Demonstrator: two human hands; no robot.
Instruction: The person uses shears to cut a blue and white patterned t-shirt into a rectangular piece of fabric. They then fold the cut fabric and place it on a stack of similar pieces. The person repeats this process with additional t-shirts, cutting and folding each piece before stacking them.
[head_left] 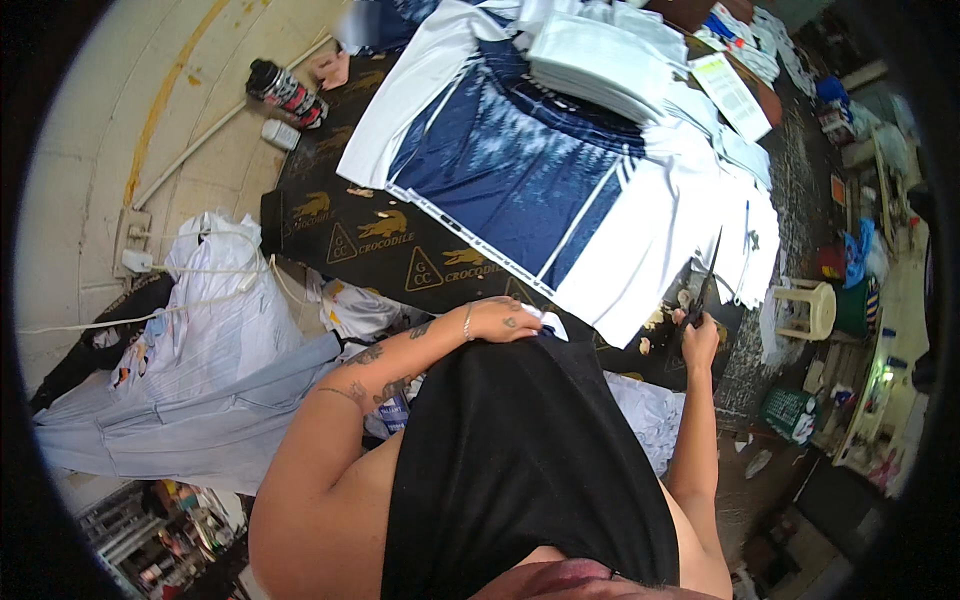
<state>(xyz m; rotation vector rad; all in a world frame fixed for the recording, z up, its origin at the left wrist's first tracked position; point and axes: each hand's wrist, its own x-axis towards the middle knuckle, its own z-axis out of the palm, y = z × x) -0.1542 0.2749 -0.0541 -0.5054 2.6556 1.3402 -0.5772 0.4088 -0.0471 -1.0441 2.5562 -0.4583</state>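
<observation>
Right hand (699,338) fingers closed on scissors (708,280), blades pointing up-away over blue-white jersey (520,170). Left hand (503,320) flat at bench (330,225) near edge, fingers loosely spread on white cloth edge (545,318). White paper sheet (733,95) at far corner.

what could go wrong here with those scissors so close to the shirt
The right hand holds the scissors with blades pointing up against the white edge of the blue and white shirt, so they might snag or nick the fabric. The left hand rests at the shirt's near edge, apart from the blades for now.
</observation>
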